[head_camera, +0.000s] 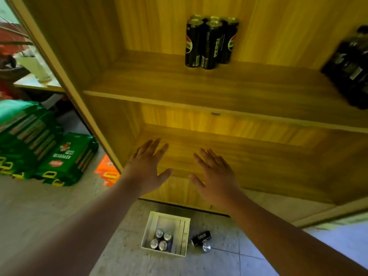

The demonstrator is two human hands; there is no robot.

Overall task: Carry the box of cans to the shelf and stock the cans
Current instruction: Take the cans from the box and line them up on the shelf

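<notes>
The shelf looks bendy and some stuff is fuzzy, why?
Head view: the wide lens curves the shelf boards; the dark bottles at the right edge smear with blur; a bright yellow patch of light glows behind both hands, left hand, right hand.

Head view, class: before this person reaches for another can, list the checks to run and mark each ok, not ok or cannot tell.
1. Left hand free: ok, open.
2. Right hand free: ok, open.
3. Cans left in the white box: ok, four upright.
4. No stray cans: not ok, two loose cans lie on the floor beside the box.
5. Room on the shelf beside the stocked cans: ok.
</notes>
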